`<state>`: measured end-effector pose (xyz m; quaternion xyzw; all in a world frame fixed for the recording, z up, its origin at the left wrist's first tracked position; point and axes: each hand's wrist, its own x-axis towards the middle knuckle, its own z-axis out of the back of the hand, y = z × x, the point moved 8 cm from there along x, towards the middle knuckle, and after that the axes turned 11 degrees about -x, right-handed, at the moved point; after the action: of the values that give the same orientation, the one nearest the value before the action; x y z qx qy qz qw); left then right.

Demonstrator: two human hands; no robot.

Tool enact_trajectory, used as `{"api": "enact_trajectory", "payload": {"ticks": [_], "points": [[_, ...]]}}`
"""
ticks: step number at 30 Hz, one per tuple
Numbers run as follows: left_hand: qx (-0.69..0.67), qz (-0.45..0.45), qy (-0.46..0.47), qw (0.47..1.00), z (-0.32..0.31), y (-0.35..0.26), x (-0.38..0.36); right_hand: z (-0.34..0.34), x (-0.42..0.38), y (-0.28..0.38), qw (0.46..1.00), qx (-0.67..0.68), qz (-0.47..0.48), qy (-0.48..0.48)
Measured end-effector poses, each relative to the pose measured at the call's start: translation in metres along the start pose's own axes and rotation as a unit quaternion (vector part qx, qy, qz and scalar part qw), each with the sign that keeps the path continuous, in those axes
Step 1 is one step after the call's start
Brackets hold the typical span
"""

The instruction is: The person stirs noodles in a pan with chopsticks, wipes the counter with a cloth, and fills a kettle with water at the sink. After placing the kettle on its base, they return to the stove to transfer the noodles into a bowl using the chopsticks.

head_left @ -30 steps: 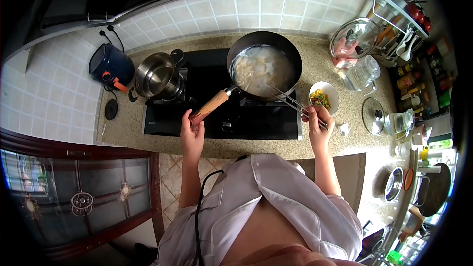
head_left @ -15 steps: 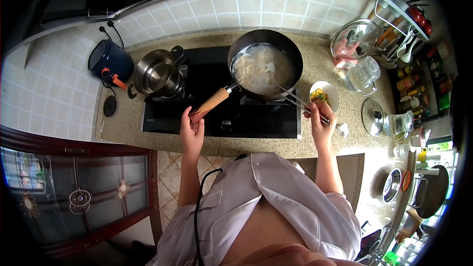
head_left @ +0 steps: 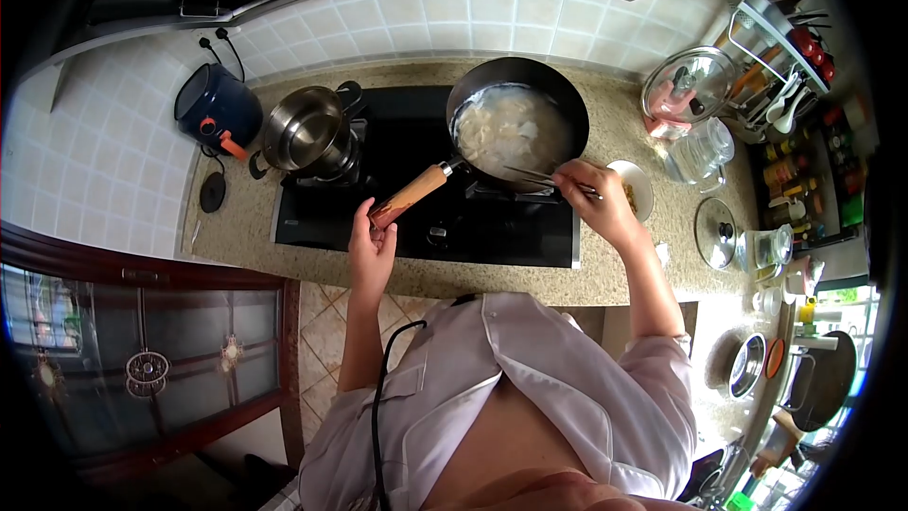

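Observation:
A dark wok (head_left: 566, 99) sits on the hob, with pale food in cloudy, steaming liquid (head_left: 515, 128) inside. Its wooden handle (head_left: 412, 195) slants down toward me, and my left hand (head_left: 372, 248) holds the handle's end between thumb and fingers. My right hand (head_left: 598, 197) is closed round a pair of metal chopsticks (head_left: 532, 173), whose tips reach into the liquid near the wok's front edge. Partly behind that hand stands a white bowl (head_left: 641, 187) with chopped bits of food in it.
A steel pot (head_left: 305, 129) stands on the left burner, beside a dark blue appliance (head_left: 218, 112). On the right are a propped glass lid (head_left: 689, 80), a glass jug (head_left: 705, 149), a flat-lying lid (head_left: 716, 232) and a utensil rack (head_left: 780, 43).
My right hand has moved up and left with the chopsticks, nearer the wok's rim, and now covers part of the bowl. My left hand stays at the handle; the view has shifted slightly.

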<state>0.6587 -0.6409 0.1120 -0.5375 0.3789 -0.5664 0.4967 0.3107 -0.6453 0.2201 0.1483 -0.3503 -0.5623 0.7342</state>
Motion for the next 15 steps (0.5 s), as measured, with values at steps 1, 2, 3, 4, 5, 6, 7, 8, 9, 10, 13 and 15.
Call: {"api": "enact_trajectory", "payload": {"ticks": [1,2,3,4,5,6,7,8,9,10,13,15], "points": [[0.0,0.002,0.002,1.0,0.0,0.0,0.0,-0.007,0.005,0.003,0.999,-0.002,0.016,0.028],[-0.001,0.005,0.004,1.0,-0.001,0.0,0.0,-0.015,0.009,0.005,0.998,-0.004,0.032,0.056],[-0.002,0.005,0.002,1.0,-0.001,-0.002,0.0,-0.021,0.014,0.004,0.997,-0.003,0.04,0.059],[0.01,0.006,0.003,1.0,-0.001,-0.005,0.001,-0.025,0.02,0.003,0.997,-0.004,0.041,0.06],[0.022,0.008,0.003,1.0,-0.001,-0.006,0.0,-0.034,0.025,0.003,0.995,0.009,0.042,0.093],[0.022,0.009,0.001,1.0,0.001,-0.007,0.0,-0.044,0.029,0.003,0.991,0.023,0.044,0.126],[0.026,0.023,0.011,0.999,0.0,-0.005,0.0,-0.052,0.033,0.001,0.988,0.019,0.047,0.147],[0.029,0.037,0.02,0.999,0.0,-0.003,0.0,-0.059,0.037,-0.004,0.987,0.019,0.051,0.15],[0.029,0.039,0.015,0.999,0.002,-0.003,-0.001,-0.067,0.041,-0.006,0.985,0.013,0.087,0.147],[0.044,0.032,0.016,0.998,0.002,-0.004,-0.001,-0.074,0.044,-0.008,0.982,0.008,0.123,0.143],[0.06,0.028,0.017,0.998,0.004,-0.002,-0.001,-0.086,0.056,-0.023,0.982,-0.005,0.13,0.137],[0.062,0.024,0.017,0.998,0.004,-0.004,-0.001,-0.083,0.065,-0.029,0.983,-0.027,0.125,0.129]]}}
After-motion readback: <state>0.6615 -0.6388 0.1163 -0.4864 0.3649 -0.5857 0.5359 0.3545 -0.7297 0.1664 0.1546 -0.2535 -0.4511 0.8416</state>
